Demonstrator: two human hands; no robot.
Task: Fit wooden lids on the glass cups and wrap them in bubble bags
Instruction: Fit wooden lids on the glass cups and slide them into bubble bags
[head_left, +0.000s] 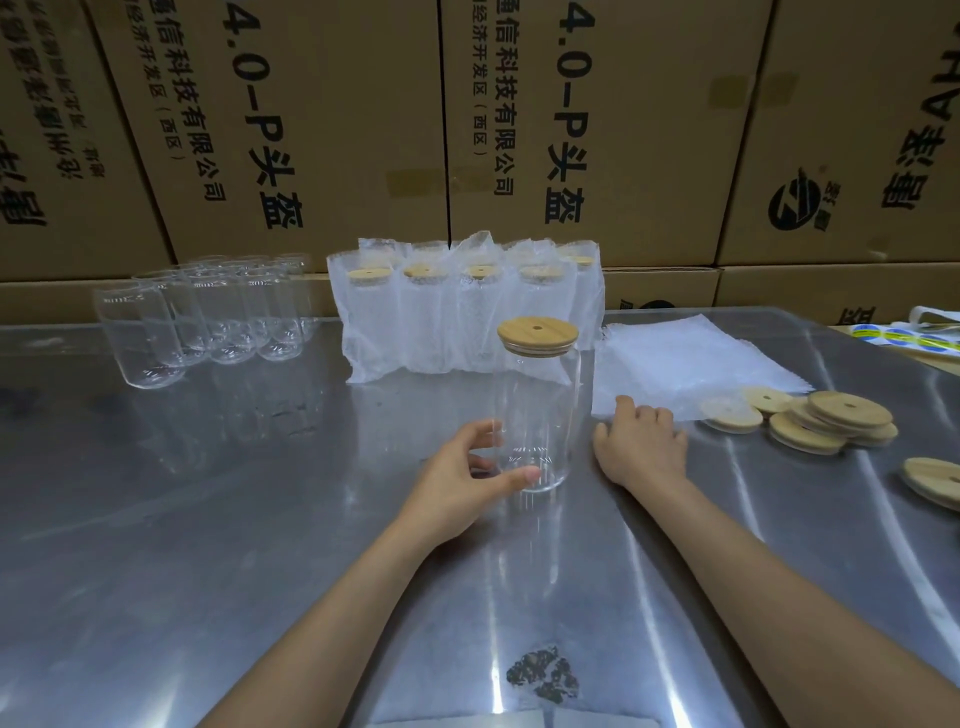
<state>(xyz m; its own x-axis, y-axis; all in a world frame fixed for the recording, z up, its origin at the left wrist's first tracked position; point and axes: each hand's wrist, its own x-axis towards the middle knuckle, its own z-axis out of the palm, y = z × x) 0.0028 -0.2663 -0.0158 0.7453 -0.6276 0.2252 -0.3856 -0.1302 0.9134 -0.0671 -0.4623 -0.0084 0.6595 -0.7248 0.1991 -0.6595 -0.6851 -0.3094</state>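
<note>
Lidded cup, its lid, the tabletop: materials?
Cup: clear glass by the look; smooth, see-through, with bright highlights at the base.
Lid: light wood, possibly bamboo; tan, matte, faint grain, small hole in the top.
Tabletop: sheet metal, likely stainless steel; grey, brushed, mirrors the cups and shows streaky glare.

5 bagged cups, 1 lidded cup, 2 hands, several loose lids

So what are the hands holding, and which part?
The left hand holds the lidded glass cup low on its side, near the bottom. The right hand holds nothing; it reaches to the flat bubble bags.
</note>
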